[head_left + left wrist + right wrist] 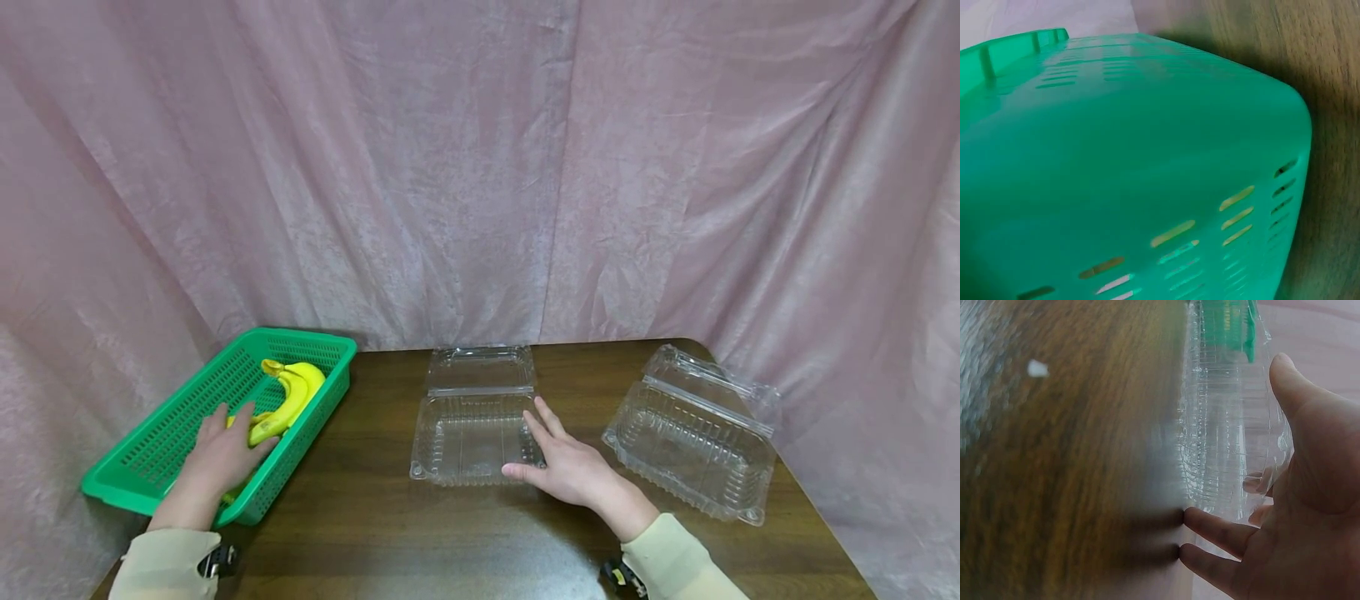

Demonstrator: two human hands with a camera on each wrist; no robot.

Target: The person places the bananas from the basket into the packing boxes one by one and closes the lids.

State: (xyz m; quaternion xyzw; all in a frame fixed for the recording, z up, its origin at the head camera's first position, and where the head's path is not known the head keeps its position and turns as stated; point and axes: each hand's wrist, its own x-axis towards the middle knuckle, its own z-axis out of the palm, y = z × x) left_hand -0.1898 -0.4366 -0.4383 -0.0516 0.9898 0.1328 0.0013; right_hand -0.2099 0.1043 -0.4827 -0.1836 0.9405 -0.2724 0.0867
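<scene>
My left hand [217,458] reaches down into a green plastic basket [135,454], its extended fingers over the near end of the yellow bananas [303,392]. Part of the fruit is hidden under that hand. In the left wrist view the basket's slotted outer wall [1116,137] fills most of the picture, and the hand is out of sight. My right hand [566,471] is spread at the right side of an opened clear plastic clamshell container [465,442]. Seen from the right wrist, two fingertips [1194,517] are down at the wooden table beside the container's ribbed wall [1222,425].
A second clear clamshell container [690,446] lies with its lid back at the right side of the wooden table [420,533]. Pink curtains [450,167] hang behind the table and along both sides. In the right wrist view a small white spot [1038,368] shows on the table.
</scene>
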